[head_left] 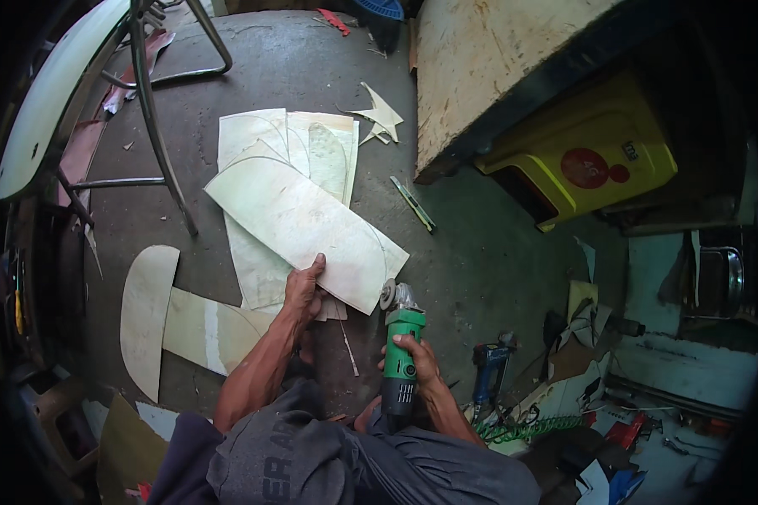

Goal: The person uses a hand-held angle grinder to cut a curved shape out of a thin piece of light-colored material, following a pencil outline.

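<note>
My right hand (pixel 416 358) is wrapped round a green angle grinder (pixel 408 343). The grinder's disc (pixel 387 293) is at the near right corner of a pale flat sheet (pixel 303 219), close to a curved line drawn on it. I cannot tell whether the disc touches the sheet. My left hand (pixel 304 286) grips the sheet's near edge, thumb on top and fingers underneath. Beneath this sheet lie more pale sheets (pixel 244 261), some with curved lines drawn on them. To the left, a rounded cut piece (pixel 149 311) rests against another pale panel (pixel 189 330) on the floor.
A green cutter knife (pixel 413 204) and a jagged offcut (pixel 381 112) lie beyond the sheets. At right are a blue power tool (pixel 490 370), a green coiled hose (pixel 531 427) and a yellow plastic case (pixel 598 160) under a wooden bench (pixel 480 67). A metal-legged chair (pixel 156 143) stands far left.
</note>
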`<state>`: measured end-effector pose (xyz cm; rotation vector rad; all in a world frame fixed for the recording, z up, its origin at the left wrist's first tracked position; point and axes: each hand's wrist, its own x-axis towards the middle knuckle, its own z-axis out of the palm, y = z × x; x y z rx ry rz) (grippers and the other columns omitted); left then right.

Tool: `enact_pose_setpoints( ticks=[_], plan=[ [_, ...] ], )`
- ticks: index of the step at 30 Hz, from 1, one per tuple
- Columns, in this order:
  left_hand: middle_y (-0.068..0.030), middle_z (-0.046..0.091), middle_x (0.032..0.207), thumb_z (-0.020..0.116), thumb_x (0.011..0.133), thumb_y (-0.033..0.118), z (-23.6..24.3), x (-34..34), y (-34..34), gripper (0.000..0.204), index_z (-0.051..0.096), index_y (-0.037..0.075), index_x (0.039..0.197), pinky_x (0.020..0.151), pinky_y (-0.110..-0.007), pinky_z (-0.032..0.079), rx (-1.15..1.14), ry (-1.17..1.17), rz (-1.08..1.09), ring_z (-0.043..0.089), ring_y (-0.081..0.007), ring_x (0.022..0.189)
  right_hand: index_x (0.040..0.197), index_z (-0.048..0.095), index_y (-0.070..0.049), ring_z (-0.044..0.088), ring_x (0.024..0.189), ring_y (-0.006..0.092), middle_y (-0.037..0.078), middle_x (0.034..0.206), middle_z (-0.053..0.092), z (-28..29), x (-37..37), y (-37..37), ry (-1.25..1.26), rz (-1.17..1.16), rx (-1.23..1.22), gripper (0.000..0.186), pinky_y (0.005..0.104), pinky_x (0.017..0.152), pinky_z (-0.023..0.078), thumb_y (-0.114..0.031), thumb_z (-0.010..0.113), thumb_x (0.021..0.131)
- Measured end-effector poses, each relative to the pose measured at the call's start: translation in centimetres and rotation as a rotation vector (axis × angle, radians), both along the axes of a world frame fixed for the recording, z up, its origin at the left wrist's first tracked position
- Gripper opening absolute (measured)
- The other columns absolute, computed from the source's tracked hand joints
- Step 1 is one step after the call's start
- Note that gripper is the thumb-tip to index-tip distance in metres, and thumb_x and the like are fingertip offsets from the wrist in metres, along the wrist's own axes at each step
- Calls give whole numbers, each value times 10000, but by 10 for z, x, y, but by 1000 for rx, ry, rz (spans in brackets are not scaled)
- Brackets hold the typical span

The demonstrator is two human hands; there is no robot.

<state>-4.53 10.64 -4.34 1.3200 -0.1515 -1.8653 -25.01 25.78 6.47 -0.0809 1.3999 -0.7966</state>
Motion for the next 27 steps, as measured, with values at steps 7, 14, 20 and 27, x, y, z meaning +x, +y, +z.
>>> enact_pose_setpoints(
  ticks=[7, 14, 20, 27],
  plan=[
    [-112, 649, 1202, 702, 940, 208, -11, 1, -3, 487, 505, 3, 1335, 826, -428, 596, -22, 56, 24, 672, -252, 1012, 1058, 569, 3, 709, 658, 244, 131, 849, 663, -2, 3, 1, 1, 8, 0, 417, 359, 564, 594, -326, 691, 834],
    [-117, 646, 1222, 729, 920, 231, -7, 5, -2, 536, 498, 22, 1357, 850, -494, 573, 6, 18, -34, 656, -276, 1053, 1044, 574, 4, 711, 657, 244, 134, 844, 667, 2, 5, -3, 18, 4, -3, 408, 351, 550, 591, -327, 690, 834],
    [-125, 647, 1221, 726, 920, 220, -16, 5, 1, 534, 498, 19, 1359, 850, -499, 566, 8, 37, -45, 655, -297, 1056, 1034, 578, 2, 710, 650, 243, 131, 839, 667, 5, 3, -4, 32, 7, -2, 400, 351, 549, 590, -329, 687, 836],
    [-151, 656, 1199, 720, 925, 216, -7, 3, 0, 524, 500, -12, 1342, 828, -487, 574, -6, 1, -57, 669, -294, 1029, 1041, 578, 4, 711, 656, 244, 129, 838, 667, 0, 0, -2, 13, 10, -10, 409, 355, 559, 592, -334, 687, 836]
  ],
)
